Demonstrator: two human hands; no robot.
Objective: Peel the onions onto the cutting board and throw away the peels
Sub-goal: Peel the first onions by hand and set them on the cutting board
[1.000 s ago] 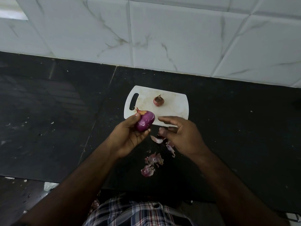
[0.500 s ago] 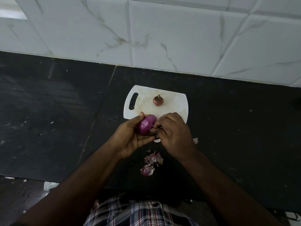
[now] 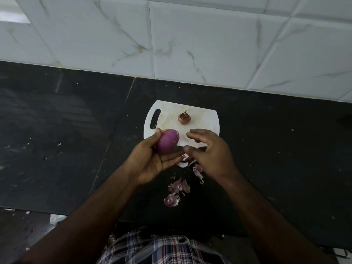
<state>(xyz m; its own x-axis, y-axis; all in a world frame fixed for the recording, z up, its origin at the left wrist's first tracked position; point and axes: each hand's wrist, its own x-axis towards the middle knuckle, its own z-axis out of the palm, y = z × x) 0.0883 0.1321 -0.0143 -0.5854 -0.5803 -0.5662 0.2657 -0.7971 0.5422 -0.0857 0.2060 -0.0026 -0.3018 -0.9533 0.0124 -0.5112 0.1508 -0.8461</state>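
Left hand (image 3: 152, 161) grips a smooth, slippery-looking peeled onion (image 3: 168, 141) over the cutting board (image 3: 202, 119)'s near edge; right hand (image 3: 211, 151) hovers open, empty. Best cupped around its middle.

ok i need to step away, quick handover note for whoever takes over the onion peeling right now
Left hand grips the peeled purple onion above the near edge of the cutting board.
Right hand is open beside it, holding nothing.
The small onion sits on the board with its skin on.
Peels lie on the black counter, not on the board.
Left: set the peeled onion down, peel the small one, bin the peels.
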